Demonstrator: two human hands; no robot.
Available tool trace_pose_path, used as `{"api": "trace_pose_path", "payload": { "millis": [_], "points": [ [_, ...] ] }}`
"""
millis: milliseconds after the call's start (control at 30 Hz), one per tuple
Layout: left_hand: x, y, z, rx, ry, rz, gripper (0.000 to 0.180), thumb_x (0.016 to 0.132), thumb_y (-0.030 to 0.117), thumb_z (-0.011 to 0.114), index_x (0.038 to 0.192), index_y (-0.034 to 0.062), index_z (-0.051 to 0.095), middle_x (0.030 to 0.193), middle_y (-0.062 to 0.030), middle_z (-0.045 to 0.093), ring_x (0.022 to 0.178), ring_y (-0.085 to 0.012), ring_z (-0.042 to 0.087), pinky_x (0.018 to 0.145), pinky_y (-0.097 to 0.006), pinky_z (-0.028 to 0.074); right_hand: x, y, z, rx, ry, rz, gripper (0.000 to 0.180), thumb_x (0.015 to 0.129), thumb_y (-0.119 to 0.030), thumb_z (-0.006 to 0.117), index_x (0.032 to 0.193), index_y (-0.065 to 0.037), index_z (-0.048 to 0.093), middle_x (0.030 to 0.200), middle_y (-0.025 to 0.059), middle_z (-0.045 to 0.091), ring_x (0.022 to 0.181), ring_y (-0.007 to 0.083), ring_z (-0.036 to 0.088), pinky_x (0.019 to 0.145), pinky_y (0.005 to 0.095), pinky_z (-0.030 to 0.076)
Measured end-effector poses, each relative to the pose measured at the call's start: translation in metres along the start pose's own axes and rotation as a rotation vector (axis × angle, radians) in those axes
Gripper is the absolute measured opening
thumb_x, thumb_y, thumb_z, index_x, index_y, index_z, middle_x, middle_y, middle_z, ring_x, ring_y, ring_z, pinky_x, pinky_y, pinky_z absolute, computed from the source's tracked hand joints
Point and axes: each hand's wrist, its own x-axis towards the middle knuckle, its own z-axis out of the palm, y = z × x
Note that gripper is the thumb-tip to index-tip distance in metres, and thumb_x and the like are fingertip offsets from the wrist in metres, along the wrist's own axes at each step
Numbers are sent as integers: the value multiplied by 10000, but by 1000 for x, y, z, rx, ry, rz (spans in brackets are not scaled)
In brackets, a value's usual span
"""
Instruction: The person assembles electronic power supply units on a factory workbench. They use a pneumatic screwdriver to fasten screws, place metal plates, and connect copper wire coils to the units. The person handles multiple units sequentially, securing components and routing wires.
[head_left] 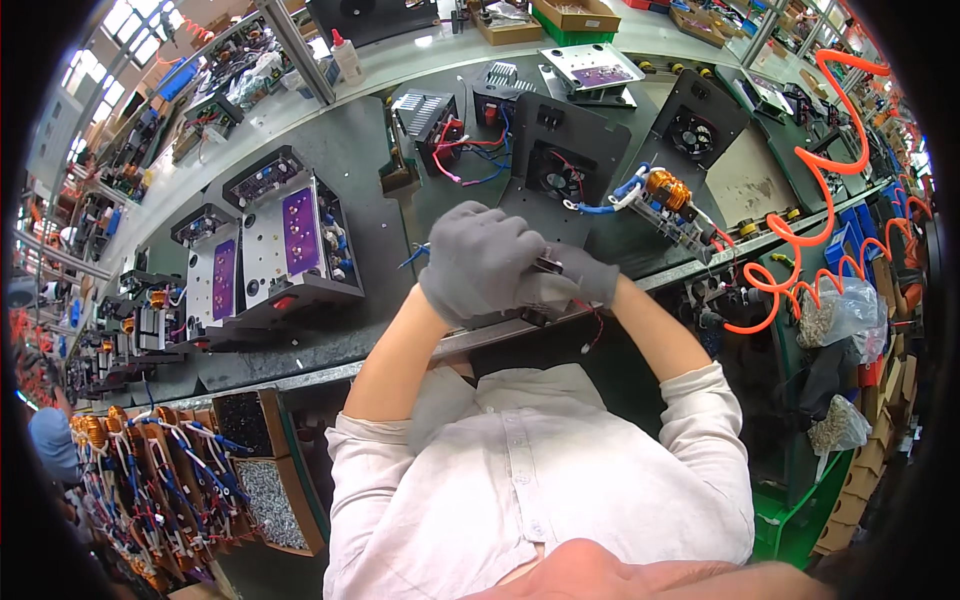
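Note:
Both my hands wear grey gloves and meet above the bench's near edge. My left hand (480, 262) is closed, with its back toward me, and lies over the fingers of my right hand (578, 278), which is closed too. A small dark piece with a shiny bit (548, 265) shows between them; the gloves hide most of it. Thin red and black wires (597, 325) with a small white connector hang below my right hand. Just beyond stands a black metal panel with a fan (558, 172). Right of that lies a circuit assembly with a copper coil (672, 192) and blue-sleeved leads.
Partly built units with purple plates (301, 230) stand at the left. Metal boxes with red and blue wires (428, 118) sit farther back. An orange coiled air hose (822, 170) hangs at the right. Wired coils (150, 470) and a carton of small screws (270, 503) are lower left.

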Motion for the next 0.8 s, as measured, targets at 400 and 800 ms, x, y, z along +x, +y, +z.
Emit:
{"api": "trace_pose_path", "payload": {
  "millis": [400, 800],
  "points": [
    [-45, -45, -43, -247, 199, -401, 460, 797, 510, 689, 895, 61, 678, 809, -90, 654, 753, -284, 629, 706, -358, 468, -14, -25, 34, -1169, 454, -493, 794, 729, -510, 769, 1255, 13, 487, 851, 152, 646, 757, 334, 639, 732, 416, 516],
    [-102, -13, -64, -292, 558, -537, 476, 980, 389, 513, 1090, -59, 630, 1075, -166, 659, 1009, -258, 613, 914, -364, 461, 29, -159, 59, -1501, -293, 275, 668, 899, -627, 402, 981, -59, 744, 958, 177, 710, 952, 330, 679, 859, 406, 513]
  ]
}}
